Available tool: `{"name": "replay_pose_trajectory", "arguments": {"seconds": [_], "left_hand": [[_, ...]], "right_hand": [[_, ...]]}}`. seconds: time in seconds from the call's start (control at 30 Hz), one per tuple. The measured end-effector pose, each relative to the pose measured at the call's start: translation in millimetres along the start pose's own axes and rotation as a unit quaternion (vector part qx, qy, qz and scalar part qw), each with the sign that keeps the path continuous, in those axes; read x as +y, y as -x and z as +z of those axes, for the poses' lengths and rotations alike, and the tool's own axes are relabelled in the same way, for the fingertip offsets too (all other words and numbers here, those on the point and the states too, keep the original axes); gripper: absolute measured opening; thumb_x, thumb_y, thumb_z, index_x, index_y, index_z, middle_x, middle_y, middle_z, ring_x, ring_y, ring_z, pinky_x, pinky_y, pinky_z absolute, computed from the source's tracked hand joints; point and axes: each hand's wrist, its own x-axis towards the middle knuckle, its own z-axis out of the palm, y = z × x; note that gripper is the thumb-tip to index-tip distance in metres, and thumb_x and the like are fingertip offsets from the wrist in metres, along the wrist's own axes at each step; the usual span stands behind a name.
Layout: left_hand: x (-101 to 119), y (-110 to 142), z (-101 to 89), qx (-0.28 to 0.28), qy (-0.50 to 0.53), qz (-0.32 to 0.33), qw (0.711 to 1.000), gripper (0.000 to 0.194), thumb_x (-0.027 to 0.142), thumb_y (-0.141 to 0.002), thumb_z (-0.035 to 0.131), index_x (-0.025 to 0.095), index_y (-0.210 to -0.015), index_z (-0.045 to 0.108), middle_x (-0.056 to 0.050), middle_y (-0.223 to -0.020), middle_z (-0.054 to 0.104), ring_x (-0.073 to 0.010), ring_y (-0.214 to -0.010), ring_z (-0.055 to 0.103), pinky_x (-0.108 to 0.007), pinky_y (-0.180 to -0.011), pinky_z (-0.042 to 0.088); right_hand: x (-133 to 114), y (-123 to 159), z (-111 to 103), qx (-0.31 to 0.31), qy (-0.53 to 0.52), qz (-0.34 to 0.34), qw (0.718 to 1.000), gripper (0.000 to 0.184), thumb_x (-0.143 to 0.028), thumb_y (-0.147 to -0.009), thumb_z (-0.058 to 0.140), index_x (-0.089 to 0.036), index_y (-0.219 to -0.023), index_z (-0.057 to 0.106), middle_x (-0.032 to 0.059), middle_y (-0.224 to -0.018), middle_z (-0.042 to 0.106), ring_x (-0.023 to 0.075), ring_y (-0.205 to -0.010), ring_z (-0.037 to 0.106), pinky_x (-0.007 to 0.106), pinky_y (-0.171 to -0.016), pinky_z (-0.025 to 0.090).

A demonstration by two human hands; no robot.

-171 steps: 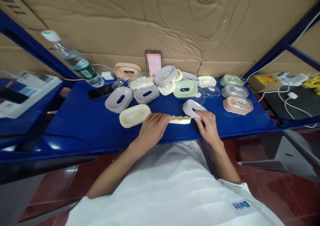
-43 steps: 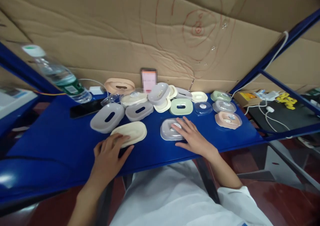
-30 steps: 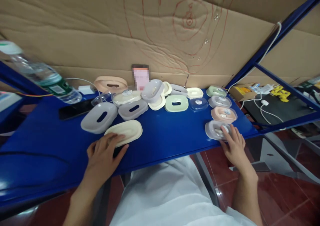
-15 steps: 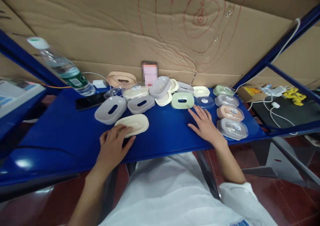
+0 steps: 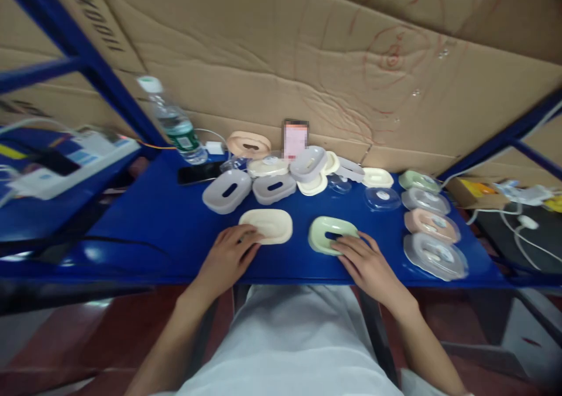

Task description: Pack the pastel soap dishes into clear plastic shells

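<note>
My left hand (image 5: 230, 255) holds the left end of a shallow cream oval tray (image 5: 278, 223), fingers over its rim and thumb at the near side. The tray lies flat on the blue table (image 5: 175, 238). To the right, my right hand (image 5: 366, 267) grips the right end of a green soap dish (image 5: 319, 235) with a dark oval slot in its bottom. Beyond the hands lie two grey slotted dishes (image 5: 226, 192), a stacked grey dish (image 5: 307, 163) and a clear lid (image 5: 381, 198).
Several lidded dishes (image 5: 432, 226) form a column at the right. A peach dish (image 5: 248, 144), a water bottle (image 5: 182, 133), a dark phone (image 5: 199, 174) and an upright phone (image 5: 295, 140) stand or lie toward the cardboard wall (image 5: 246, 62). A power strip (image 5: 74, 168) is at the left.
My right hand has taken hold of the green dish and brought it nearer, away from the back group. My left hand stays on the cream tray. The view has shifted left.
</note>
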Motion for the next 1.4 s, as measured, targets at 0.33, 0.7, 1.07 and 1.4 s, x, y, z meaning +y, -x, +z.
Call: {"name": "replay_pose_trajectory", "arguments": {"seconds": [0.33,0.7,1.07,1.4], "left_hand": [[60,-4,14.4,-0.015,0.07,0.019,0.997,0.06,0.031,-0.103,0.069,0.03,-0.16,0.051,-0.018,-0.175,0.032,-0.032,-0.134,0.062,-0.05,-0.108,0.059],[44,-4,16.7,0.001,0.108,-0.029,0.994,0.081,0.04,-0.1,0.076,0.036,-0.168,0.033,-0.018,-0.177,0.021,-0.0361,-0.143,0.056,-0.056,-0.116,0.055],[45,-7,15.2,-0.026,0.1,0.024,0.994,0.055,0.034,-0.106,0.066,0.033,-0.159,0.052,-0.013,-0.177,0.031,-0.039,-0.165,0.03,-0.061,-0.13,0.04],[45,-8,12.7,-0.07,0.081,0.026,0.994,0.057,0.043,-0.108,0.062,0.032,-0.162,0.048,-0.015,-0.178,0.028,-0.0406,-0.164,0.032,-0.064,-0.127,0.041]], "right_hand": [[-8,2,2,0.121,0.034,0.065,0.99,0.032,-0.018,-0.111,0.054,-0.026,-0.139,0.069,0.0069,-0.137,0.078,0.0256,-0.128,0.07,0.051,-0.116,0.04],[-4,-48,16,0.035,0.035,0.119,0.992,0.039,-0.02,-0.111,0.047,-0.024,-0.143,0.068,0.0113,-0.135,0.076,0.0288,-0.128,0.065,0.044,-0.103,0.047],[-77,-51,8,-0.05,-0.065,-0.055,0.995,0.044,-0.021,-0.113,0.044,-0.023,-0.154,0.06,0.0105,-0.147,0.07,0.0264,-0.139,0.059,0.045,-0.113,0.047],[72,-29,-12,0.06,0.045,0.295,0.953,0.061,-0.047,-0.11,0.047,-0.016,-0.163,0.049,0.0243,-0.171,0.044,0.045,-0.161,0.035,0.079,-0.126,0.023]]}}
